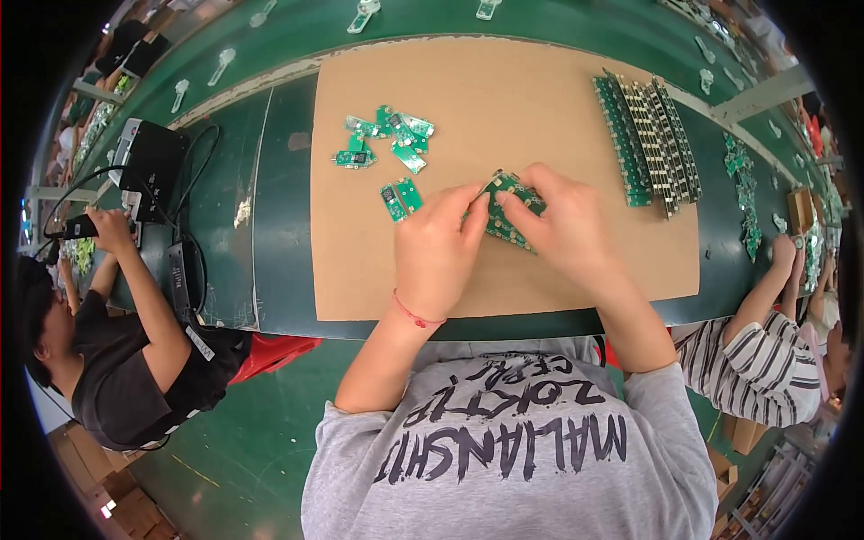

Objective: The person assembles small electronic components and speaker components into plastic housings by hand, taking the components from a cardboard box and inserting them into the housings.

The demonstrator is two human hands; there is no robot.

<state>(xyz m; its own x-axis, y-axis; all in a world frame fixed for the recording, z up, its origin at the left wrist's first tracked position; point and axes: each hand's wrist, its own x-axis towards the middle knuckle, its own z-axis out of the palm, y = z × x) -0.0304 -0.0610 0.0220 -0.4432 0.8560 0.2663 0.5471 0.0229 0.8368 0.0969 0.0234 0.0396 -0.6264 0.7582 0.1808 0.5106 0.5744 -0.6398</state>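
Note:
A green circuit board panel (509, 232) is held at a slant between my two hands above a brown cardboard sheet (360, 270). My left hand (438, 247), with a red string at its wrist, pinches the panel's left end between thumb and fingers. On the other side, my right hand (571, 220) grips its upper right part, the thumb laid over the face. Fingers hide much of the panel. Beside my left hand lie small separate boards (400, 198), and farther off is a loose pile of similar small boards (408, 144).
Several long board panels (646, 144) lean together at the sheet's right. A black box device (153, 166) with cables stands on the green table at left. Beyond the sheet, a green belt (414, 22) carries small pieces. People work on both sides.

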